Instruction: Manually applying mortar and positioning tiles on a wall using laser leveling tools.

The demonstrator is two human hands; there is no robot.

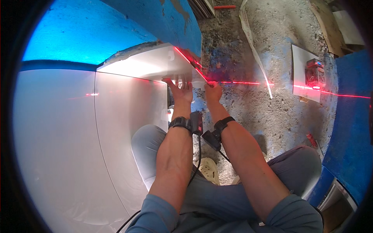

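A glossy white wall tile (143,62) stands against the blue wall, its face reflecting light. My left hand (181,92) lies open on its lower part, with fingers and thumb spread. By the tile's lower right corner, my right hand (213,93) is closed, its fingers curled together; whatever is in them is too small to make out. A red laser line runs down the tile's right edge, past my right hand and across the floor. It meets a small laser level (315,73) on a white tile piece (299,64) at the right.
Large pale tiles (54,136) cover the wall at my left. A long whitish strip (254,48) lies on the rough concrete floor (279,35). Stacked boards (202,7) stand at the far end, and a blue wall (347,116) bounds the right side.
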